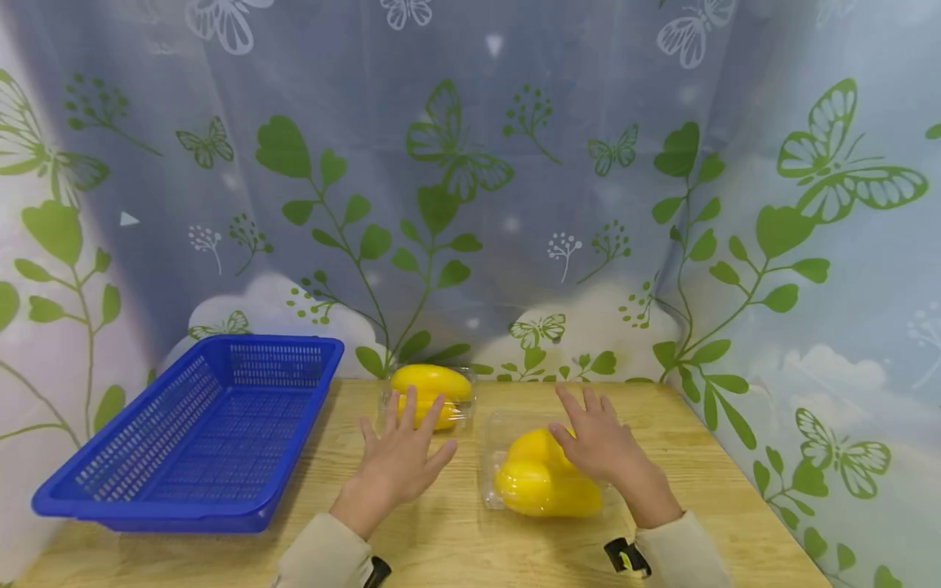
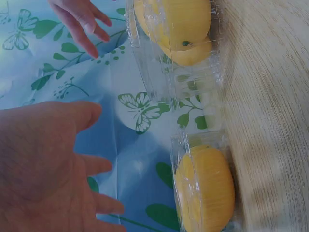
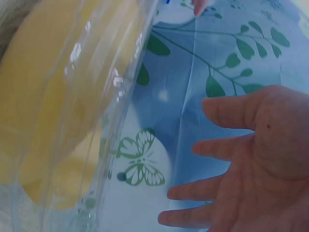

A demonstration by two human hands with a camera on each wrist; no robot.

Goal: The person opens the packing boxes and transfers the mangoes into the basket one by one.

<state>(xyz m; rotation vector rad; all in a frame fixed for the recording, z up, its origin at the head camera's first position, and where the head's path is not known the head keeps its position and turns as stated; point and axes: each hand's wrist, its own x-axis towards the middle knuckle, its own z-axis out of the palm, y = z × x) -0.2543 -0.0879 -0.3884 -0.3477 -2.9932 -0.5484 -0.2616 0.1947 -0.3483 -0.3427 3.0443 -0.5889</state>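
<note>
Both hands hover over the table with fingers spread and nothing held. My left hand (image 1: 398, 462) is in front of the farther clear plastic box, which has yellow mangoes (image 1: 430, 380) inside. Over the right side of the nearer clear box (image 1: 494, 430) is my right hand (image 1: 601, 441), partly hiding the yellow mangoes (image 1: 546, 483) in it. In the left wrist view, a gap shows between the left hand (image 2: 48, 164) and both boxes. The right wrist view likewise has the right hand (image 3: 260, 159) apart from the box beside it.
A blue plastic basket (image 1: 294, 441) with slotted walls stands at the left of the wooden table (image 1: 456, 547). Behind and along both sides hangs a cloth (image 1: 544, 204) printed with leaves and butterflies. A dark band (image 1: 627, 557) is on the right wrist.
</note>
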